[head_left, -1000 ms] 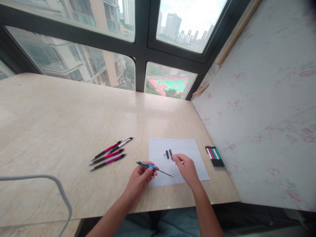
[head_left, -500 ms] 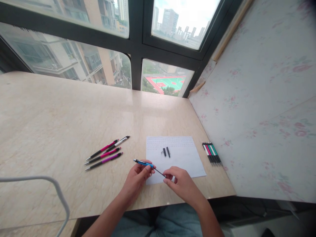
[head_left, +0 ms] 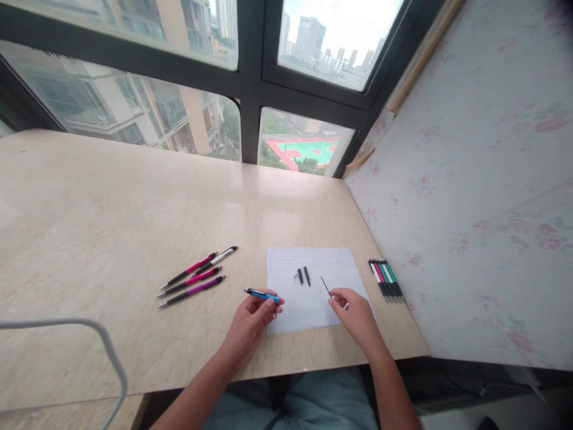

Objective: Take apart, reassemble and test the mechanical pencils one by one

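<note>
Blue pen (head_left: 262,294) in left hand (head_left: 250,322); paper (head_left: 308,313) bears faint marks, perhaps writing.

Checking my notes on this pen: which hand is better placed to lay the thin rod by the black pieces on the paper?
Likely right: the right hand pinches the thin rod over the paper, near the black pieces; the left hand holds the blue pen at the paper's edge.

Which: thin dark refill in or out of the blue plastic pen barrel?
Out. The right hand pinches the thin dark refill over the white paper sheet, clear of the blue plastic pen barrel in the left hand.
</note>
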Motion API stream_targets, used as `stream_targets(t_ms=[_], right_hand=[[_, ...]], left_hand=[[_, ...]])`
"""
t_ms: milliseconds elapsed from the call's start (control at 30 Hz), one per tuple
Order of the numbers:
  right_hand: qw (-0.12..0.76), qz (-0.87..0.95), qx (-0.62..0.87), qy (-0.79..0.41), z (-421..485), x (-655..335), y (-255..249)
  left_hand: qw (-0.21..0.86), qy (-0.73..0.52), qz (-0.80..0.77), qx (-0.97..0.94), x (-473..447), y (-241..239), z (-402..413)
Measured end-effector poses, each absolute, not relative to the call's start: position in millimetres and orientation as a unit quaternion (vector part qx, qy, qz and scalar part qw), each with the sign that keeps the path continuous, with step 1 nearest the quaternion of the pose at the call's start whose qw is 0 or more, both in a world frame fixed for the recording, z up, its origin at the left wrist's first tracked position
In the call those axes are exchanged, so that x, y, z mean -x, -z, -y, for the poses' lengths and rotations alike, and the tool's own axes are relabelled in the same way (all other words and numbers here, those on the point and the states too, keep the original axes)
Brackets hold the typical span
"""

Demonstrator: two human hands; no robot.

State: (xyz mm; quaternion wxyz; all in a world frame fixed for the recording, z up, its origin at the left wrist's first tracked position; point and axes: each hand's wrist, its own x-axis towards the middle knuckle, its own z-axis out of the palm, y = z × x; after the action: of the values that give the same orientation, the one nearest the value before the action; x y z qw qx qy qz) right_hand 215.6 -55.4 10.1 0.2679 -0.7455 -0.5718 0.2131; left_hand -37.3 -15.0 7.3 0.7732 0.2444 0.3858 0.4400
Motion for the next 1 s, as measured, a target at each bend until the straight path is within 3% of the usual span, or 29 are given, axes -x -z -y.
stream_targets(t_ms=[300,367,533,633,833,1000], right_hand=[[0.332,0.530,0.758,-0.185,25,-188,-10],[0.377,0.501,0.742,-0.237,31,-177,-10],[0.487,0.335,0.615,-0.522,48,-127,-8],[0.527,0.218,0.530,-0.628,51,-98,-8],[0.550,0.110,0.468,-0.683,52,-84,-11],[0.542,0.113,0.462,-0.693,53,-85,-8]], left_hand=[[0.770,-0.434,-0.391,-0.256,38,-8,14],[0.770,-0.431,-0.394,-0.258,38,-8,14],[0.749,-0.445,-0.403,-0.279,36,-4,16],[0.707,-0.438,-0.424,-0.359,39,-4,17],[0.586,-0.430,-0.456,-0.513,45,-8,20],[0.586,-0.430,-0.447,-0.521,45,-9,20]])
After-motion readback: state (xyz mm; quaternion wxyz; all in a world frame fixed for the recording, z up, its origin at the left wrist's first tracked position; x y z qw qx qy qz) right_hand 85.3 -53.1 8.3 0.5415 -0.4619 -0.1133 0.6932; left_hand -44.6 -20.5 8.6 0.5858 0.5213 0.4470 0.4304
